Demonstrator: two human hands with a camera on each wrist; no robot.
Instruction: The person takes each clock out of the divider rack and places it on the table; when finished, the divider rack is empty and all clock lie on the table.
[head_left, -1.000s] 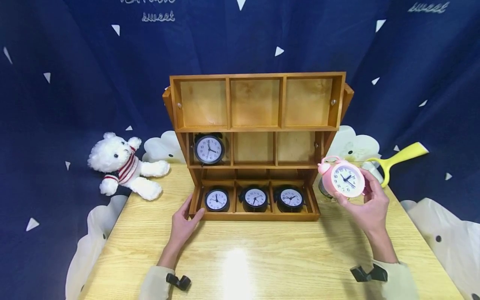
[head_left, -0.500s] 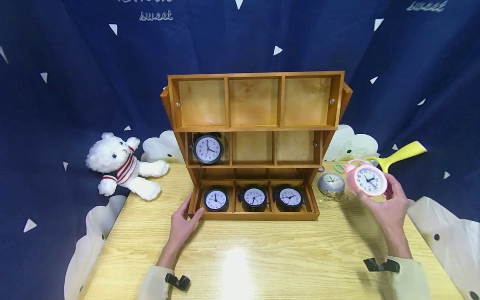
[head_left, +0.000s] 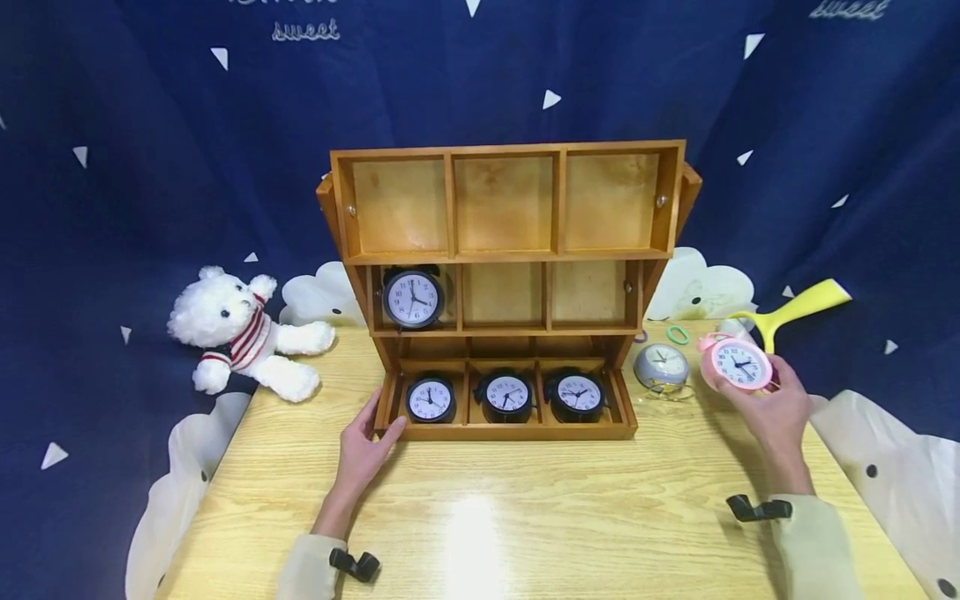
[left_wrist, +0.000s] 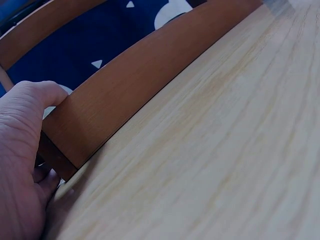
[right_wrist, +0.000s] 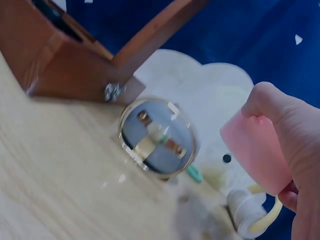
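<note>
My right hand (head_left: pixel 780 412) grips a pink alarm clock (head_left: pixel 738 364) at the right of the table, its white dial tilted upward. The right wrist view shows the pink back of the clock (right_wrist: pixel 255 147) between thumb and fingers. With my left hand (head_left: pixel 362 454) I hold the front left corner of a tiered wooden shelf (head_left: pixel 510 434), thumb over the front board (left_wrist: pixel 120 82). Several black alarm clocks fill the bottom row, among them the middle one (head_left: pixel 506 392). One more black clock (head_left: pixel 413 298) sits in the left compartment of the middle row.
Between shelf and pink clock stands a round grey clock (head_left: pixel 662 365). Behind it lies a green ring (head_left: pixel 678 335). A yellow-handled thing (head_left: pixel 806 306) stands at the back right, partly hidden. A white teddy bear (head_left: pixel 247 329) leans at the left. A blue curtain (head_left: pixel 510 75) hangs behind.
My right hand has moved right and then slightly lower with the pink clock, uncovering the grey clock and green ring. The left hand keeps its place on the shelf corner.
</note>
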